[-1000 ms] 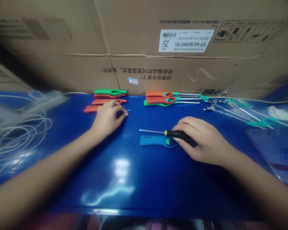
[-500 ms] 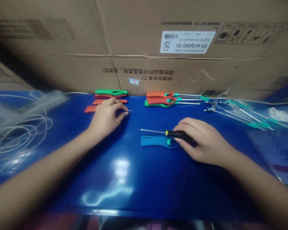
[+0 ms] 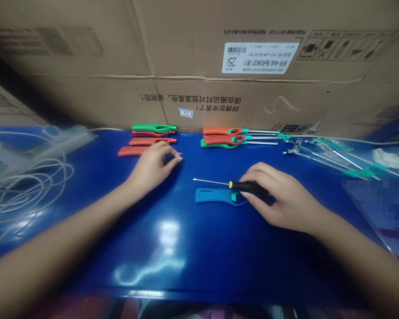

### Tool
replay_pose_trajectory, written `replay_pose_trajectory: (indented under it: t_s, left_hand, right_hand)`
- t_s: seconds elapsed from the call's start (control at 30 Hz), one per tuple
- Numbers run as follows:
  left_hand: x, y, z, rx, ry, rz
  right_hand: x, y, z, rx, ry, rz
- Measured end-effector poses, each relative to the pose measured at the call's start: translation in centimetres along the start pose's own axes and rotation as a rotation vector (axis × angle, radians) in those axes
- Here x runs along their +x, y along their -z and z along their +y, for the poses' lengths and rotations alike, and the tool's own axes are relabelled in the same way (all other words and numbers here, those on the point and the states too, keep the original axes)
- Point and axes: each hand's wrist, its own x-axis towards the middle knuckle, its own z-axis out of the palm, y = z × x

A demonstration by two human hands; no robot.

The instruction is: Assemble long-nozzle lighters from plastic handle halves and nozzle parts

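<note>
My right hand point(image 3: 279, 195) grips a screwdriver point(image 3: 249, 187) by its black, yellow-ended handle. The thin shaft points left, above a blue lighter body point(image 3: 213, 196) with a teal trigger lying on the table. My left hand point(image 3: 154, 164) is closed in a pinch, thumb and forefinger together; anything between them is too small to make out. It is over the right part of an orange lighter body point(image 3: 131, 151), which it partly hides. A thin pale tip shows just beyond the fingers. Behind lie another orange lighter body point(image 3: 138, 141) and a green one point(image 3: 149, 127) over a red one.
Several assembled lighters point(image 3: 224, 139) with metal tubes lie at the back, against a cardboard box point(image 3: 186, 53). Clear bags with metal rods and teal parts point(image 3: 346, 159) are at the right. A coiled white cable point(image 3: 29, 190) spreads over the blue table point(image 3: 146, 266) at the left.
My left hand has shifted slightly right and toward me, away from the orange lighter bodies. The screwdriver has moved a touch left; the lighter pieces stay in place.
</note>
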Motion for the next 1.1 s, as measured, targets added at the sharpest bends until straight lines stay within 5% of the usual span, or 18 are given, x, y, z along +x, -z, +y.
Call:
replay_pose_trajectory:
  t_s: [0.23,0.4,1.1]
  left_hand:
    - [-2.9,-3.1,3.0,-0.694,0.332,-0.116]
    - [-3.7,-3.6,3.6,-0.981,0.489,-0.108]
    - [-3.9,-3.9,3.3,-1.137,0.520,-0.054]
  right_hand:
    - [-0.2,-0.7,-1.9,0.196,-0.072,-0.012]
    - [0.0,-1.2,-2.3,0.198,-0.078,0.038]
    - [0.2,-1.5,-1.7,0.165,-0.085,0.133]
